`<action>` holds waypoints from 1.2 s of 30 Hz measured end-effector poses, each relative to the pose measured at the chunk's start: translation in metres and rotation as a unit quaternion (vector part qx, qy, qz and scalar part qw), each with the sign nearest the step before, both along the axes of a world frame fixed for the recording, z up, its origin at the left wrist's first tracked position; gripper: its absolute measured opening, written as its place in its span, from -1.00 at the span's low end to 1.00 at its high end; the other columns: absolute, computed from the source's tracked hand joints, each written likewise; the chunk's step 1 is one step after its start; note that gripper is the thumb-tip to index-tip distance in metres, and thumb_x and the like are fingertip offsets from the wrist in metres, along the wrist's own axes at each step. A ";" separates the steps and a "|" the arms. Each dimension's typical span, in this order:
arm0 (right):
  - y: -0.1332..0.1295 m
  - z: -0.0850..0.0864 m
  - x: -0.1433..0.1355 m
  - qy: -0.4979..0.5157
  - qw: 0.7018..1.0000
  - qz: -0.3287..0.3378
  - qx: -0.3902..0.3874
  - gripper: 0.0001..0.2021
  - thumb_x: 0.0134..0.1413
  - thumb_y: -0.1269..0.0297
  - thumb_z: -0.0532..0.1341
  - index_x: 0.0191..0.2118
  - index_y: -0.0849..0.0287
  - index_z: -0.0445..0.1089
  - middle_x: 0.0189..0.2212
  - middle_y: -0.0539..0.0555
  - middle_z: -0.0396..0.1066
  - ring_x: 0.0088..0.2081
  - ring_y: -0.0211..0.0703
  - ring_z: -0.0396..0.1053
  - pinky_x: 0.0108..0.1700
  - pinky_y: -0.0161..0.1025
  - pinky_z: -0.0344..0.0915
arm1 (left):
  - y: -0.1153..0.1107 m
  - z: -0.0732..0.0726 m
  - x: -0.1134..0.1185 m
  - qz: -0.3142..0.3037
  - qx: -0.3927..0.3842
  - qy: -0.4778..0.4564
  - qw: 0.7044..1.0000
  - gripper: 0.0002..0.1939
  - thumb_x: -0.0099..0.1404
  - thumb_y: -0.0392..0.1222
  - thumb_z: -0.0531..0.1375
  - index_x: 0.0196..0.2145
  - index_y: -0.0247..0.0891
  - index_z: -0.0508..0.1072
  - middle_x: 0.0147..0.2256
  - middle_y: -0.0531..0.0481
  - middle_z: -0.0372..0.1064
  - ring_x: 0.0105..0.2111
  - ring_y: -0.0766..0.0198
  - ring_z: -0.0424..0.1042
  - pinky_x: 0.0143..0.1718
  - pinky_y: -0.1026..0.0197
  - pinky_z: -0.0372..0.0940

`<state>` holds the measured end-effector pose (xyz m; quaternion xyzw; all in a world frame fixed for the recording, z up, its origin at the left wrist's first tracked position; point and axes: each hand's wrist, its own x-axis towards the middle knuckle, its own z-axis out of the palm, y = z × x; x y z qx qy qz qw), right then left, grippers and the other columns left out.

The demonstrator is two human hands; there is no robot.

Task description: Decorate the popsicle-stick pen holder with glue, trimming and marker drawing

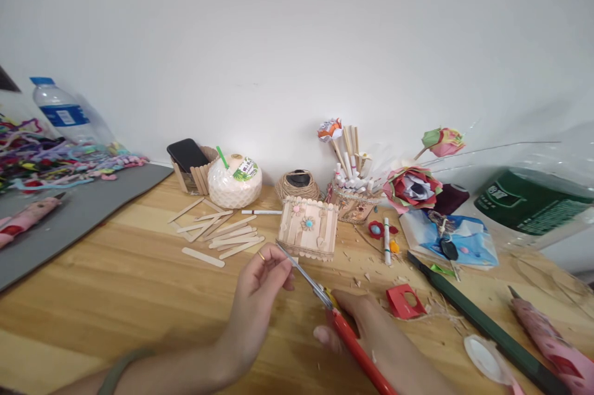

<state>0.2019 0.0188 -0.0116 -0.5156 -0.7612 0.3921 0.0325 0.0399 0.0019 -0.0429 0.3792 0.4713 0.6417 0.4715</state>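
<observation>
My right hand point(366, 327) is wrapped around the red handles of a pair of scissors point(309, 277), whose metal blades point up and left. My left hand point(262, 286), with a ring on one finger, is closed in a pinch right beside the blades. Whatever lies between its fingertips is too small to make out. Just beyond the blade tips a small panel of craft sticks point(308, 228) leans upright, decorated with a blue-centred flower, a pink one and twine along its edge.
Loose craft sticks point(232, 237) lie left of the panel, before a wrapped coconut point(235, 181). Twine point(299, 186) and a holder of pens point(355, 203) stand behind. Rightward are a red cut scrap point(405, 301), a dark green craft knife point(482, 314) and a pink glue gun point(547, 339).
</observation>
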 end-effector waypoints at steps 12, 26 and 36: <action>-0.003 0.003 0.000 -0.014 1.000 0.001 0.012 -0.53 -0.01 -0.21 0.06 -0.49 0.18 0.20 -0.50 0.07 0.31 -0.46 -0.13 0.19 -0.44 -0.24 0.05 | -0.001 -0.004 0.000 0.002 -0.001 -0.004 1.000 -0.81 0.16 -0.14 0.18 -0.55 -0.25 0.34 -0.55 0.08 0.26 -0.47 0.28 0.27 -0.37 0.27 0.22; -0.004 0.003 -0.001 0.017 1.000 -0.007 0.012 -0.57 0.02 -0.14 0.09 -0.48 0.19 0.24 -0.52 0.03 0.29 -0.46 -0.15 0.18 -0.42 -0.26 0.09 | -0.001 -0.003 0.000 0.001 0.005 0.003 1.000 -0.84 0.16 -0.18 0.16 -0.54 -0.24 0.33 -0.56 0.10 0.25 -0.48 0.29 0.27 -0.38 0.28 0.21; 0.003 -0.007 0.004 0.050 0.998 0.030 0.001 -0.60 0.05 -0.09 0.08 -0.49 0.19 0.19 -0.55 -0.05 0.13 -0.48 -0.24 0.05 -0.44 -0.30 0.04 | 0.002 -0.008 -0.001 -0.015 0.008 -0.025 1.000 -0.77 0.22 -0.10 0.14 -0.52 -0.26 0.35 -0.53 0.07 0.31 -0.44 0.29 0.29 -0.34 0.28 0.23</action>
